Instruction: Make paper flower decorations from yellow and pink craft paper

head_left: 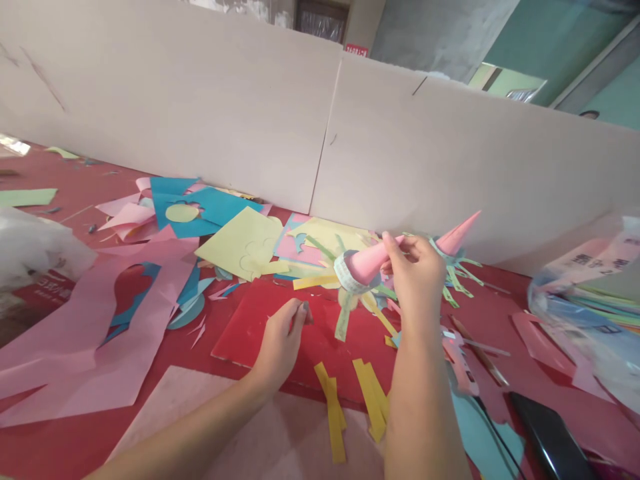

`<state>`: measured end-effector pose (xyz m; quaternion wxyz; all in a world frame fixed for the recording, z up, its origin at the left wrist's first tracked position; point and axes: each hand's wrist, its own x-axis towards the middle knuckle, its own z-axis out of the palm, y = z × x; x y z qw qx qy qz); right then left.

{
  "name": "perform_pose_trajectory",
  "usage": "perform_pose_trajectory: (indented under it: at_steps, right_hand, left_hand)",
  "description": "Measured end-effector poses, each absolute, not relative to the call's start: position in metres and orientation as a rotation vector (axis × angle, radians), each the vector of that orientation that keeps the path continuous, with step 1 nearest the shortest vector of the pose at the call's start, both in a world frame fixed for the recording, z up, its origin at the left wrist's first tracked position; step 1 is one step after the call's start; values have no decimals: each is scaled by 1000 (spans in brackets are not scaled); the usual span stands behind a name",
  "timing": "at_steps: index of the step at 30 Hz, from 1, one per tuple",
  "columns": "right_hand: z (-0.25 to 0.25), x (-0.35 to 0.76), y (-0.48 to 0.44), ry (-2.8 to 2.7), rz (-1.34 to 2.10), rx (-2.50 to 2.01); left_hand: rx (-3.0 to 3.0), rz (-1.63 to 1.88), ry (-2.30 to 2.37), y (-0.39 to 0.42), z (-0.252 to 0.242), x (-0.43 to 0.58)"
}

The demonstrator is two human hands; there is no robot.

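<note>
Head view: at left, a pink cut sheet [75, 327] lay on the red table [50, 453]. The left hand [281, 337] was curled, thumb near forefinger, over the red board [245, 320]; whether it gripped anything could not be determined. The pink cone [373, 263] was tilted above the board, its tip pinched by the right hand [419, 267]. A second cone [457, 233], glue gun [459, 360] and phone [550, 437] were positioned rightward.

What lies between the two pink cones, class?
In the head view, the right hand lies between them, pinching the held cone near its tip; the other cone shows just past the hand.
</note>
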<state>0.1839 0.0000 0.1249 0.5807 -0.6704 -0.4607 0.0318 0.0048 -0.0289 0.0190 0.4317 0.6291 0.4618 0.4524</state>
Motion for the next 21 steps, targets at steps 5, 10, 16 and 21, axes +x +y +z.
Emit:
perform_pose_trajectory:
  at_steps: [5, 10, 16, 21]
  right_hand:
    - [125, 186, -2, -995, -117, -1502]
    - [129, 176, -3, -1005, -115, -1519]
    - [130, 157, -4, -1064, -40, -1509]
    - [128, 149, -4, -1149, -30, -1537]
  left_hand:
    - [1424, 1071, 1214, -19, 11, 5]
    - [1455, 1005, 1158, -22, 10, 7]
    - [1470, 939, 1008, -23, 11, 9]
    - [1406, 970, 905, -29, 20, 10]
